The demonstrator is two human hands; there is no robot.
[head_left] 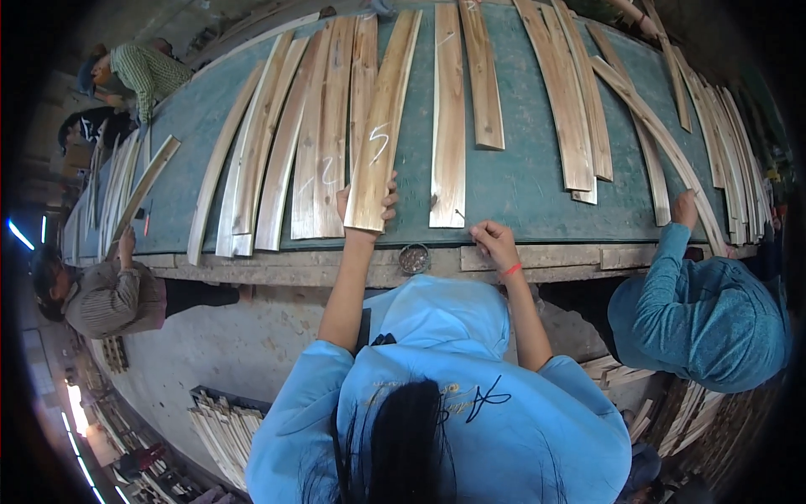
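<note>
My left hand [382, 202] grips the near end of a pale wooden plank [384, 126] with a white chalk mark, fingers wrapped round its edge. My right hand [495, 244] is pinched on a thin dark stick [463, 220] near the end of another plank [447, 118], which lies on the green tabletop [525, 202]. A small round tin [416, 259] with brownish contents sits on the table's front edge, between and below my hands. More planks [327, 134] lie side by side to the left of my left hand.
Co-workers in a striped shirt [113, 298] at left and a teal top [697, 319] at right each handle a plank. Others [147, 76] work at the back left. Planks [562, 101] lie along the table's right part; stacked strips [227, 428] are low behind me.
</note>
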